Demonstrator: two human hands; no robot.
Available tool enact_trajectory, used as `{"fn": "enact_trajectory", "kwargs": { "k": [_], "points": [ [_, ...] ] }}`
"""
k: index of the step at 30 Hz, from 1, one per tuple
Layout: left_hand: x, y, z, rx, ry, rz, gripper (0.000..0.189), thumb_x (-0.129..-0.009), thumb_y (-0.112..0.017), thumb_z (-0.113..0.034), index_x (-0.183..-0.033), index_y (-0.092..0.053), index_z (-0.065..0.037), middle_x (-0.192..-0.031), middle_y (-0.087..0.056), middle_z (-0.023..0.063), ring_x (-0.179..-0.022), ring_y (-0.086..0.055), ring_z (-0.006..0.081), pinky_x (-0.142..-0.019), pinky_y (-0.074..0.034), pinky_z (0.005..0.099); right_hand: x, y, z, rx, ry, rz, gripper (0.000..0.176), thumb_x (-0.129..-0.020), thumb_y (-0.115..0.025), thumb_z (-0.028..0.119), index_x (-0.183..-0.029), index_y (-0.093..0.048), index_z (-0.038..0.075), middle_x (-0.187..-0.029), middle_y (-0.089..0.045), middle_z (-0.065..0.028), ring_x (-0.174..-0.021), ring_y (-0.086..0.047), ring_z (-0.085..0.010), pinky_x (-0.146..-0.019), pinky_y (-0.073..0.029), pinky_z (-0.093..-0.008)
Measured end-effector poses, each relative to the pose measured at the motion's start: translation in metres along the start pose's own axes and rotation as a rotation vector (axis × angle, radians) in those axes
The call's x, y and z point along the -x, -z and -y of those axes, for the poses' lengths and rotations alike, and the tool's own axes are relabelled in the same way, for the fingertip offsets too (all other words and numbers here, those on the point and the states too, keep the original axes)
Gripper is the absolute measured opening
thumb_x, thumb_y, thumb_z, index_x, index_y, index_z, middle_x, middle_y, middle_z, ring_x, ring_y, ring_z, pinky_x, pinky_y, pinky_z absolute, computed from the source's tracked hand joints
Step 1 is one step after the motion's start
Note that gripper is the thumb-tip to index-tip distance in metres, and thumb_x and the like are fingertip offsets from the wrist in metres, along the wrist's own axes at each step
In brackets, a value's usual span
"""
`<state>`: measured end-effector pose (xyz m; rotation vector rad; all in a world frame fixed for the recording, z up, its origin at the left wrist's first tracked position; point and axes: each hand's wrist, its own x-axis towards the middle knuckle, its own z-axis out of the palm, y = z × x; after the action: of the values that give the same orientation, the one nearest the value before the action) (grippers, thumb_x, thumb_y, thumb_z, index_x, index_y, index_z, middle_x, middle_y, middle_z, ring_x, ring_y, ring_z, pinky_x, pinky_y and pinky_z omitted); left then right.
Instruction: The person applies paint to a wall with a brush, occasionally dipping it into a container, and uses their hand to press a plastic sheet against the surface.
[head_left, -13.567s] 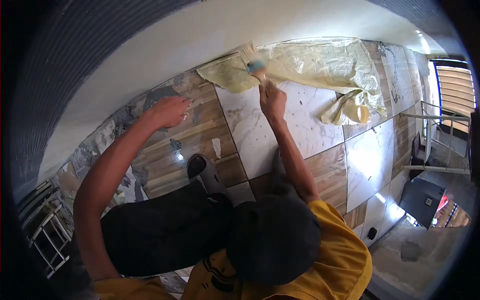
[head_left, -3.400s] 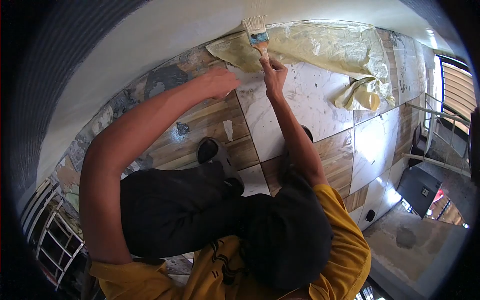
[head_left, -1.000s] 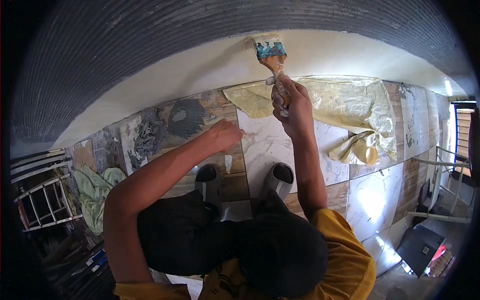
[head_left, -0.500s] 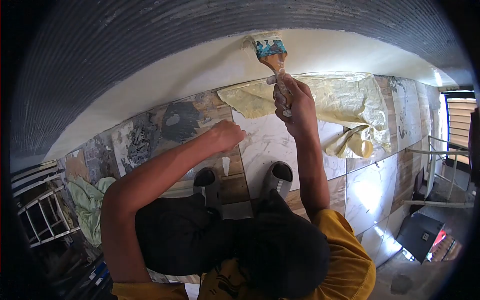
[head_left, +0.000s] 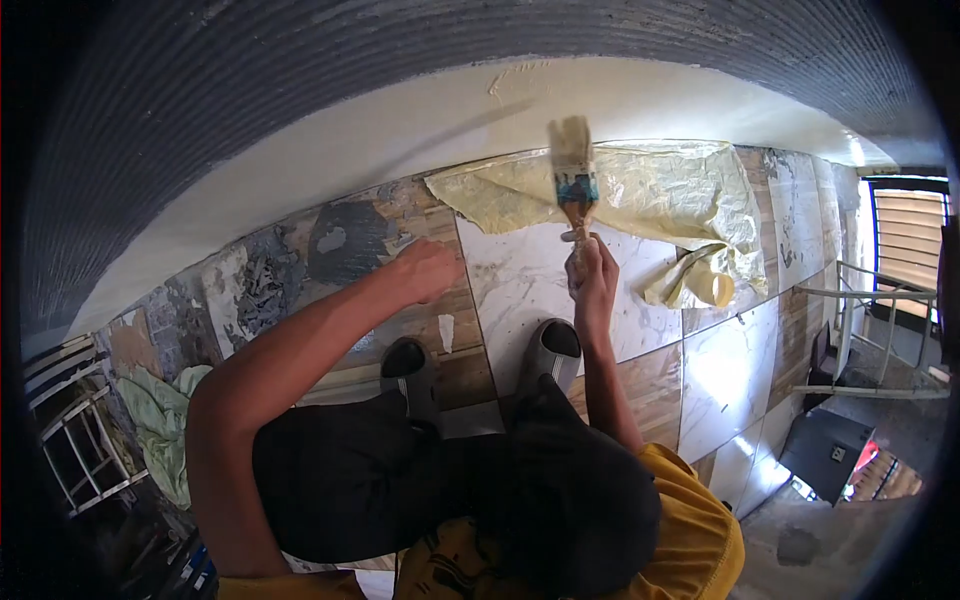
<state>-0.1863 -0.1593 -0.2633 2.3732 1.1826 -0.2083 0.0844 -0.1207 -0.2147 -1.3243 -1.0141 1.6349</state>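
Note:
My right hand (head_left: 592, 268) is wrapped round the wooden handle of a wide paintbrush (head_left: 575, 185). The brush has a blue-stained metal band and pale bristles pointing up, and appears over the yellowish sheet (head_left: 690, 190), below the pale wall strip (head_left: 400, 125). A streaky wet-looking patch (head_left: 515, 75) marks the strip's upper edge. My left hand (head_left: 428, 270) is curled closed above the wood-look tiles; whatever it may hold is hidden.
Dark ridged wall (head_left: 250, 70) rises above the pale strip. A greenish cloth (head_left: 155, 430) and metal rack (head_left: 85, 450) lie at the left. At the right are a metal frame (head_left: 870, 392) and a dark box (head_left: 826, 452).
My right hand has drawn the brush down and slightly right, away from the strip's upper edge. My left hand has shifted slightly left, still closed.

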Motion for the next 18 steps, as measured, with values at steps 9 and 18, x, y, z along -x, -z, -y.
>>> {"fn": "enact_trajectory", "kwargs": {
  "k": [9,18],
  "points": [
    [-0.003,-0.011,0.006,-0.083,0.005,0.167,0.017,-0.073,-0.067,-0.007,-0.090,-0.066,-0.006,-0.082,-0.068,0.0151,-0.085,-0.068,0.0345,-0.073,-0.053,0.0480,-0.021,-0.027,-0.011,0.238,0.555,-0.328,0.017,-0.097,-0.061,0.010,-0.107,-0.061,-0.003,-0.074,-0.051,0.0035,-0.058,-0.031,-0.0009,-0.047,-0.023,-0.0218],
    [0.003,-0.003,-0.002,-0.060,0.064,0.119,0.016,-0.077,-0.064,-0.009,-0.092,-0.065,-0.004,-0.083,-0.068,0.0157,-0.086,-0.068,0.0355,-0.076,-0.052,0.0483,-0.043,-0.049,-0.005,0.194,0.593,-0.404,0.021,-0.098,-0.063,0.015,-0.108,-0.062,-0.003,-0.079,-0.051,0.0042,-0.061,-0.032,-0.0007,-0.050,-0.024,-0.0197]
  ]
}}
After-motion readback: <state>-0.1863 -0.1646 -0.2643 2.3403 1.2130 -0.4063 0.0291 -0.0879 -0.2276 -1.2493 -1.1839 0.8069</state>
